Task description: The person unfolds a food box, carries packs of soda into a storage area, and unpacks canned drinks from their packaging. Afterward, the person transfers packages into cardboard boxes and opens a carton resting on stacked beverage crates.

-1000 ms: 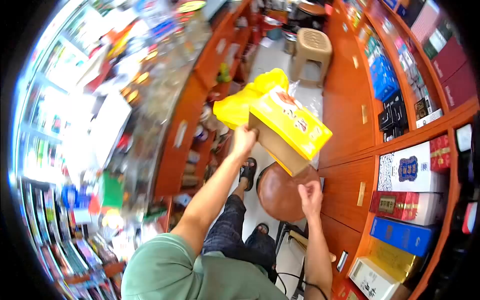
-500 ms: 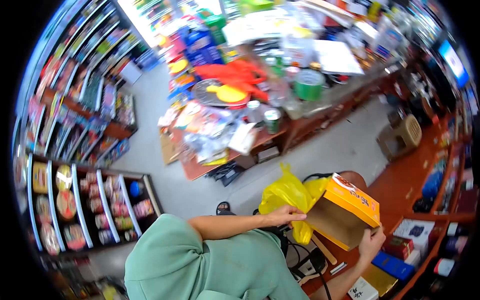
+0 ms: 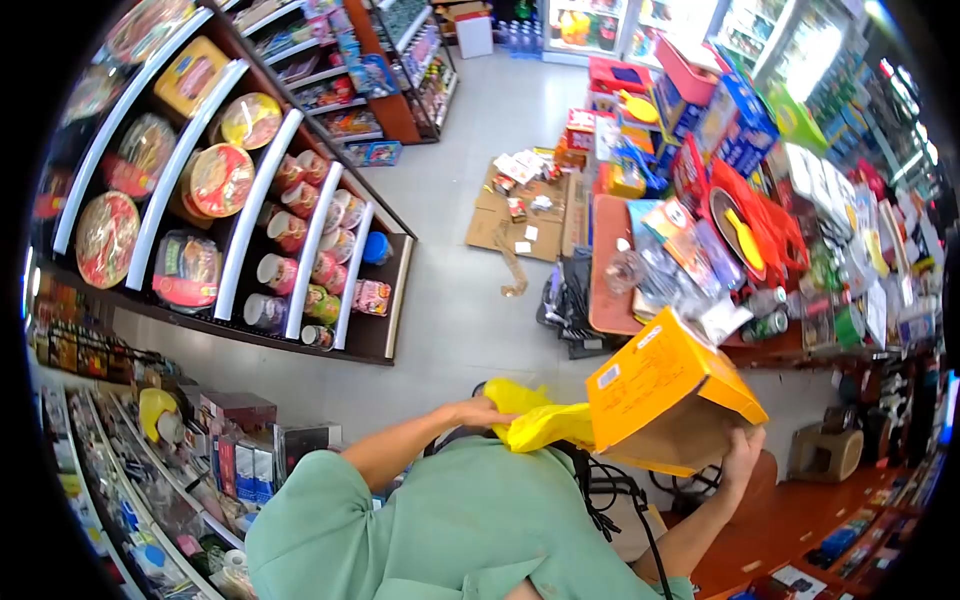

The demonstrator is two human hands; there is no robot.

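Spanning the gap between your two hands, a yellow bag and an orange box are held in front of your green shirt. Your left hand is closed on one end of the yellow bag, a crumpled length of film whose long axis runs from your left fingers across to the box. Your right hand grips the lower right rim of the orange box, with the fingers curled at the edge of its opening.

Note the key relation: the box lies up and to the left of your right fingers, and to the right of your left fingers beyond the bag; your right hand is the nearer. The open side, showing a brown interior, is turned down toward you and your right hand, while a printed face slants upward. Foreshortening leaves the box's long axis uncertain. The bag's far end meets the box's left edge; whether it is attached cannot be told. Beyond the box stands the cluttered worktop, with flattened cardboard on the floor beside it.
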